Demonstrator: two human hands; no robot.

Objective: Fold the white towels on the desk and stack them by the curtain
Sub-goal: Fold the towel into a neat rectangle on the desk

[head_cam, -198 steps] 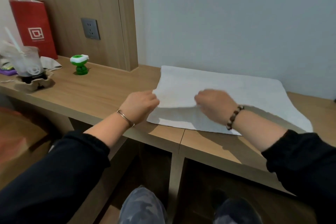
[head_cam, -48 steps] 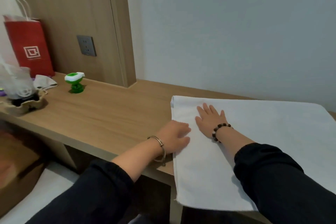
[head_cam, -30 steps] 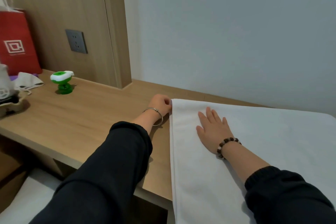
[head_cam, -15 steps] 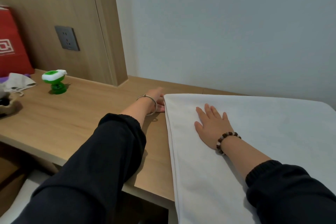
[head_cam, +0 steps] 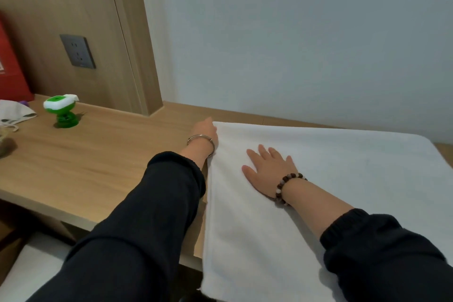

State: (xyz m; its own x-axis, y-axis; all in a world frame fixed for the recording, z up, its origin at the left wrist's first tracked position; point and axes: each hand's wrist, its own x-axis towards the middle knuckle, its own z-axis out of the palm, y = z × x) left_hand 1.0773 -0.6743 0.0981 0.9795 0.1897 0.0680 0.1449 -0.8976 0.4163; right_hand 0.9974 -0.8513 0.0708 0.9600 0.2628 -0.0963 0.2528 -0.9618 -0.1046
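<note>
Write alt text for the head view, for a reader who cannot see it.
A person's right hand lies flat on a white cloth towel spread over a light wooden desk, while the left hand reaches the towel's far left corner. A small green and white plastic gadget stands further left.

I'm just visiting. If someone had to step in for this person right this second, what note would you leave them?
Left hand: at the far left corner of the towel, touching its edge; whether it pinches the cloth is hidden.
Right hand: flat, pressing on the towel.
Towel: spread smooth on the desk, its near edge hanging over the front.
Done: towel laid flat; no folded pile and no curtain in view.
Left: fold this towel, then stack it by the curtain.
</note>
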